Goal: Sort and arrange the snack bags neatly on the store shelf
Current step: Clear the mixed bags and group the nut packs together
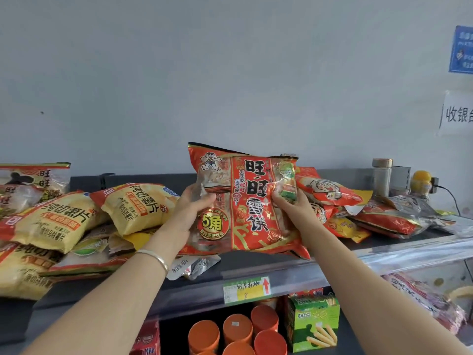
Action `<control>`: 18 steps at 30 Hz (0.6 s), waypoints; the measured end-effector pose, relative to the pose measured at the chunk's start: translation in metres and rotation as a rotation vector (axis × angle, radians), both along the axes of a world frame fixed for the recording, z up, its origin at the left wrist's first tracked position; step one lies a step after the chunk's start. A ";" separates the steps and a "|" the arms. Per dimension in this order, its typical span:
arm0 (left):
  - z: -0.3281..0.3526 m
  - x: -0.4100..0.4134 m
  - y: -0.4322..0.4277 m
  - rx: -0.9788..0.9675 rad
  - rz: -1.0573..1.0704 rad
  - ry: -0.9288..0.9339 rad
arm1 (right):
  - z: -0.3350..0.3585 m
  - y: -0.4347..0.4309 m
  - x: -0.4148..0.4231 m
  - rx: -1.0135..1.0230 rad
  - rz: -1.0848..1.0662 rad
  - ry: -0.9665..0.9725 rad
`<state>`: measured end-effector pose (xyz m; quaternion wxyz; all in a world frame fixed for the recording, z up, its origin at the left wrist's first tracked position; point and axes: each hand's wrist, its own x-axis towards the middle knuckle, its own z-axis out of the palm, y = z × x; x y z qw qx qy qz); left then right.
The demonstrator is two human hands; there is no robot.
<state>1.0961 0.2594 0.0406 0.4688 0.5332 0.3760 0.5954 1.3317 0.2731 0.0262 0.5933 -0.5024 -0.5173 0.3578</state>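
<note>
One head-worn camera looks forward and slightly down, close to the top shelf [281,272]. The grey wall [230,73] fills the upper half.

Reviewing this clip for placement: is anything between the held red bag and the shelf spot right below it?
Partly. The red snack bag, gripped by the left hand and right hand, hangs over the shelf. A small silver packet lies at its lower left and yellow chip bags crowd the left; the rest looks bare.

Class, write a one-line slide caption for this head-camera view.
Both hands, left and right, hold a red rice-cracker bag upright above the cluttered shelf.
</note>
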 end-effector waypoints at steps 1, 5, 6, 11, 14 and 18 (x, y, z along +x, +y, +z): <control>0.001 -0.004 -0.001 0.021 0.029 0.021 | 0.002 0.002 -0.004 0.018 0.031 0.054; 0.009 -0.032 -0.009 0.082 0.184 0.172 | 0.013 -0.002 -0.038 0.094 0.045 0.144; 0.012 -0.043 -0.012 0.092 0.222 0.193 | 0.018 -0.004 -0.050 0.109 0.052 0.157; 0.028 -0.109 -0.036 0.142 0.376 0.136 | 0.051 -0.005 -0.122 0.184 0.101 0.150; 0.038 -0.166 -0.058 0.194 0.449 0.124 | 0.067 -0.010 -0.185 0.221 0.157 0.159; 0.034 -0.269 -0.090 0.191 0.602 0.147 | 0.069 -0.023 -0.294 0.275 0.222 0.123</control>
